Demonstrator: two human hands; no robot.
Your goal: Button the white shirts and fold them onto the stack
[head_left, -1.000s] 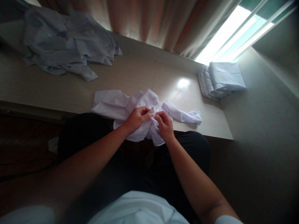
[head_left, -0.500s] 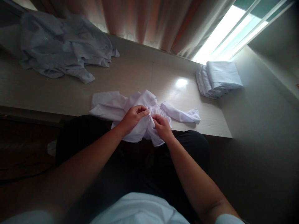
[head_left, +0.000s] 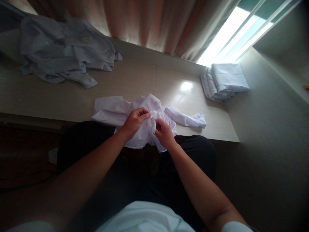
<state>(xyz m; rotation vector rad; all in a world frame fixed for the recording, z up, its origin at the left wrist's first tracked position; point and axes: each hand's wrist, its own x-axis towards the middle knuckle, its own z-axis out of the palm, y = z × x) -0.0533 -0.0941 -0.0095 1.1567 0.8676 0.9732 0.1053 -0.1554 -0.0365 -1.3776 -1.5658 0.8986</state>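
Observation:
A white long-sleeved shirt [head_left: 145, 135] lies bunched at the front edge of the tabletop, its sleeves spread to the left and right and its lower part hanging over the edge. My left hand [head_left: 136, 120] pinches the cloth near the middle of the shirt. Close beside it, my right hand [head_left: 164, 130] grips another fold with thumb and fingers. The fingertips of both hands nearly meet, and the small detail between them is too fine to make out.
A loose heap of white garments [head_left: 65, 51] lies at the back left of the pale tabletop [head_left: 135, 77]. Folded white garments [head_left: 229, 79] are stacked at the right, against the side wall [head_left: 260, 106]. Curtains [head_left: 145, 22] hang behind, beside a bright window [head_left: 229, 35].
Both hands have shifted slightly left on the shirt, and the right fingers are now curled further around the fold. The garments on the tabletop stay where they were.

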